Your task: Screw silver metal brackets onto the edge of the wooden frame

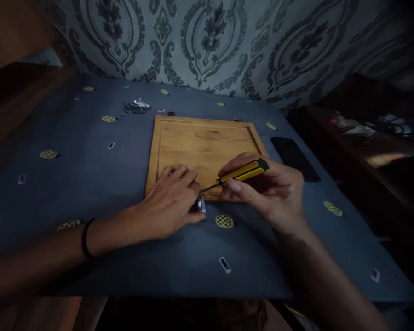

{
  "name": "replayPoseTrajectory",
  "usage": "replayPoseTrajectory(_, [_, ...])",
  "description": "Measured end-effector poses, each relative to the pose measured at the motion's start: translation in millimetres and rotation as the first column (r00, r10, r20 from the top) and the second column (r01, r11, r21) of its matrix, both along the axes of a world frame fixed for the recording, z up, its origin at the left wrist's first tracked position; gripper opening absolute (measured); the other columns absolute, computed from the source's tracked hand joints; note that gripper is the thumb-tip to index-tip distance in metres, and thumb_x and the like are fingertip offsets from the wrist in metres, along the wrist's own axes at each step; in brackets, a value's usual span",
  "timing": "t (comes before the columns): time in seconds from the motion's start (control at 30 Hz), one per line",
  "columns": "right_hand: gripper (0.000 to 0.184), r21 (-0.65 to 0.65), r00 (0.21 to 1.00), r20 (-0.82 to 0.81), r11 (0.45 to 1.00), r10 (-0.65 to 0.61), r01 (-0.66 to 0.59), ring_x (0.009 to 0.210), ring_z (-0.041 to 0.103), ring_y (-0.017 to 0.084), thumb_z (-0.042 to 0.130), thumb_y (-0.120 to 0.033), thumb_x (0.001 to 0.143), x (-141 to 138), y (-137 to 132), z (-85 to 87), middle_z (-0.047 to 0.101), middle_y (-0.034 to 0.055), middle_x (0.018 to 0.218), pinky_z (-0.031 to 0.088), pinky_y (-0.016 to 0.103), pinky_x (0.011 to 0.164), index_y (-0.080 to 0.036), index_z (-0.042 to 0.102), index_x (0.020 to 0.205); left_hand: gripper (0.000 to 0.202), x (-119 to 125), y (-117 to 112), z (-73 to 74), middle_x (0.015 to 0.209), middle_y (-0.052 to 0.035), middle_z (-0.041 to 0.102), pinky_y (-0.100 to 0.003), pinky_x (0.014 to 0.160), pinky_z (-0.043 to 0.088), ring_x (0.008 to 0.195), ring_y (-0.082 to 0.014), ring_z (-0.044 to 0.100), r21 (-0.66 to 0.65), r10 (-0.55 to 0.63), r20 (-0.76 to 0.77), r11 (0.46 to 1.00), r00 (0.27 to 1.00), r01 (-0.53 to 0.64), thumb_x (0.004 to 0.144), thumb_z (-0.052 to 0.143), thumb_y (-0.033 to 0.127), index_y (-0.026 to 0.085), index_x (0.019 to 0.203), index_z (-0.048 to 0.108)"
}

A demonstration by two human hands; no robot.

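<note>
Small metal part [200, 205] lies on the blue tablecloth [89, 184], right against the near edge of the wooden board [200, 142], and is mostly hidden under fingers. At the far left, a yellow dotted disc [48, 154] lies flat on the cloth, and nearer the camera a dark wristband [86, 238] circles the left forearm. Further back, a small heap of dark and silvery bits [136, 106] sits well apart from the hands; what they are is too small to tell. The left hand [172, 202] rests palm down with its fingers curled together and clamped on the small metal part, pinning it to the cloth. Just right of it, the thin shaft of the screwdriver [243, 172] slants down to the left, its tip meeting the part at the fingertips. Another yellow dotted disc [224, 221] lies just in front of the part. The right hand [272, 193] is closed around the yellow and black handle, thumb along the top and index finger stretched under it. Beyond this hand, a black phone [295, 158] lies flat just beside the board's right edge.
</note>
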State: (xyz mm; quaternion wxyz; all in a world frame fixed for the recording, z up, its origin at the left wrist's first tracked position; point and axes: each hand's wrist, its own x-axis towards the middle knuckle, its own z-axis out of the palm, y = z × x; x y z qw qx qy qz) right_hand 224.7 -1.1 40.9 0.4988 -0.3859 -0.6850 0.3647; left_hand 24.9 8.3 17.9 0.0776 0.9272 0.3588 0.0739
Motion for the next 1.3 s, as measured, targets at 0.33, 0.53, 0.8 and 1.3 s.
replayPoseTrajectory(0.33, [0.021,0.179,0.953,-0.101,0.937,-0.285,0.299,0.05,0.058,0.014,0.085,-0.045,0.081,-9,-6,-10.2,0.068,0.0008,0.077,0.051,0.031,0.038,-0.028,0.072,0.077,0.039,-1,0,-2.9,0.105,-0.0091,0.064,-0.042,0.094,0.043,0.106,-0.0282,0.055,0.014,0.004,0.03,1.0,1.0,-0.004,0.086,0.079,0.049,0.013,0.098,0.07])
replayPoseTrajectory(0.53, [0.022,0.158,0.953,-0.099,0.941,-0.287,0.3,0.049,0.058,0.013,0.087,-0.042,0.08,-8,-5,-7.9,0.066,-0.0005,0.075,0.051,0.031,0.041,-0.027,0.072,0.076,0.04,-1,0,-2.5,0.105,-0.0096,0.063,-0.042,0.095,0.043,0.107,-0.0288,0.055,0.001,0.008,0.017,1.0,1.0,-0.008,0.086,0.08,0.049,0.012,0.098,0.071])
replayPoseTrajectory(0.8, [0.021,0.131,0.974,-0.006,0.966,-0.225,0.224,0.055,0.059,0.015,0.09,-0.039,0.077,-8,-6,-10.9,0.064,-0.0016,0.073,0.048,0.032,0.045,-0.03,0.071,0.077,0.042,-1,-1,-1.2,0.106,-0.0102,0.063,-0.042,0.095,0.042,0.108,-0.0292,0.054,0.012,0.001,-0.002,1.0,1.0,-0.001,0.086,0.079,0.05,0.011,0.101,0.071])
replayPoseTrajectory(1.3, [0.014,0.263,0.988,0.1,0.961,-0.117,0.087,0.067,0.067,0.018,0.086,-0.03,0.082,-2,-2,-6.7,0.073,-0.0002,0.079,0.057,0.032,0.059,-0.028,0.073,0.081,0.043,0,-1,-1.4,0.11,-0.0112,0.064,-0.043,0.096,0.042,0.109,-0.0298,0.054,0.001,0.002,-0.012,1.0,1.0,-0.002,0.087,0.079,0.048,0.01,0.105,0.071])
